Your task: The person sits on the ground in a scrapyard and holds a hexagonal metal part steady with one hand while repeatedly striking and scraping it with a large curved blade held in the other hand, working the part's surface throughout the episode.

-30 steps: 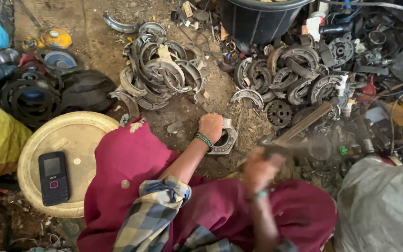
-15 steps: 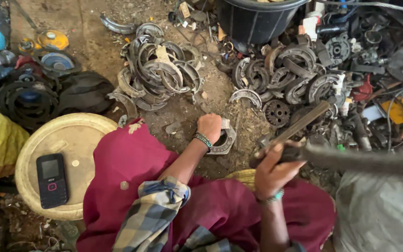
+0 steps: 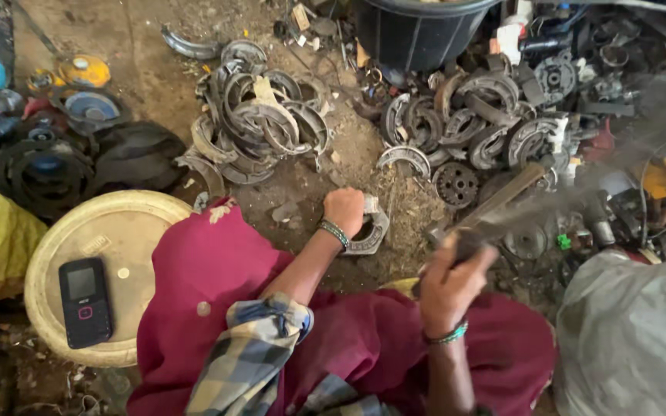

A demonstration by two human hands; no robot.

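Left hand [image 3: 344,209] sits at frame centre, fist curled tight over the top of a grey metal part [image 3: 367,231], pinning it to the dirt floor [image 3: 156,77]. It is in the same spot as a second ago, and the part under it hasn't budged. The action is all on the other side. Right hand [image 3: 450,283], lower right of centre, is wrapped shut around the handle of a hammer [image 3: 495,209]. Half a second back the tool lay smeared out flat toward the right edge; now its shaft angles up to the right, blurred, and the hand has drawn in closer to the body. My read: a swing is under way, with the pinned part as the mark.

Out from the hands: a heap of curved brake shoes [image 3: 260,127] up and left of centre, a second heap [image 3: 472,123] up and right beside a black tub [image 3: 418,31] at the top edge. A small toothed gear [image 3: 456,183] lies just right of the pinned part. Lower left, a pale round lid [image 3: 129,231] carries a dark mobile phone [image 3: 85,302].
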